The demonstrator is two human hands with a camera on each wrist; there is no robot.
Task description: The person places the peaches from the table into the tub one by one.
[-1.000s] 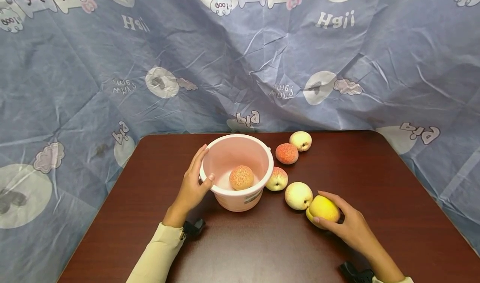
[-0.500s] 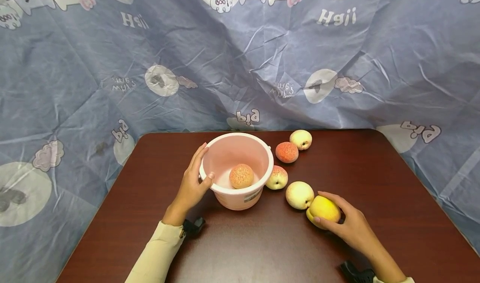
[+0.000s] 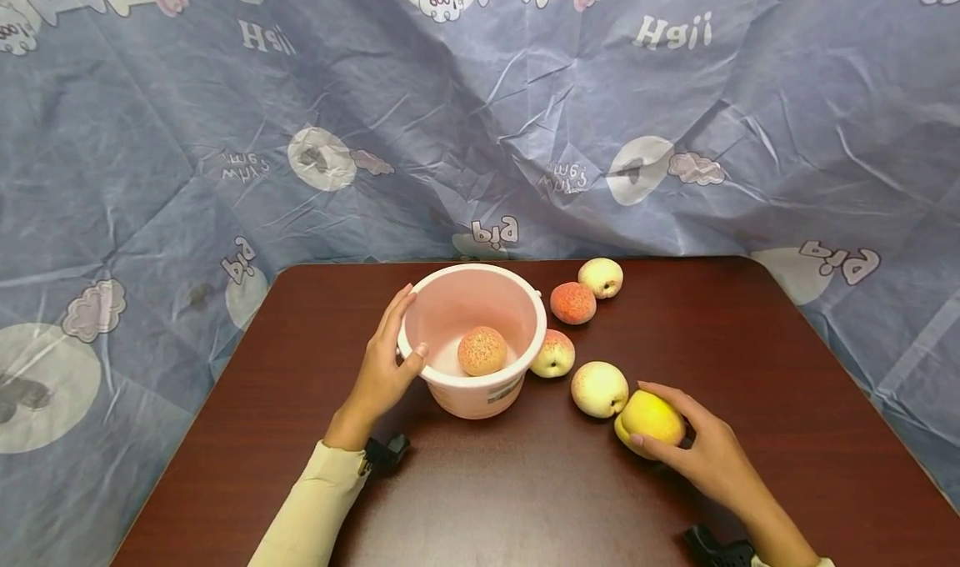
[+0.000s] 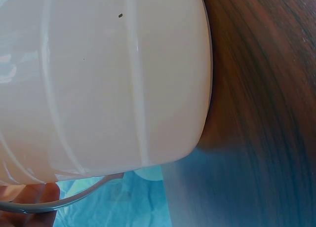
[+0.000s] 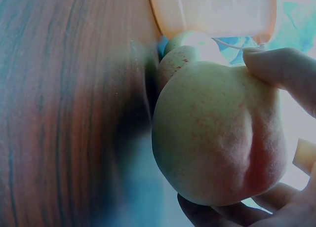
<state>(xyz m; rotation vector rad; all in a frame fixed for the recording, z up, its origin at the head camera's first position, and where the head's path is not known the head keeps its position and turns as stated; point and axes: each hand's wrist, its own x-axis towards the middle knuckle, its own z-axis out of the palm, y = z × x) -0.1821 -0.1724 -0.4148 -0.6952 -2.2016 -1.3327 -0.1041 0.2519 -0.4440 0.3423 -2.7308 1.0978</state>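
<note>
On the left, my left hand [image 3: 381,377] holds the side of a pale pink bucket [image 3: 480,400], thumb at the near rim and fingers along the outside. A peach [image 3: 482,351] with an orange-speckled skin lies inside on the bottom. My right hand [image 3: 708,450] grips a yellow peach [image 3: 652,417] between thumb and fingers, low over the table. Seen from the right wrist, that peach [image 5: 217,133] has a deep crease and a reddish tint. Beside it sits a pale cream peach [image 3: 600,389], seemingly touching it in the head view.
Right of the bucket rests a red-and-cream peach [image 3: 553,354]. Farther back lie a red-orange peach [image 3: 573,303] and another cream one [image 3: 601,278]. The dark wooden table [image 3: 510,492] ends at a blue patterned cloth [image 3: 420,175]. The bucket's handle [image 4: 74,200] hangs at its side.
My right hand and the yellow peach have shifted very slightly to the right. The left hand stays on the bucket. The whole head view has drifted a little.
</note>
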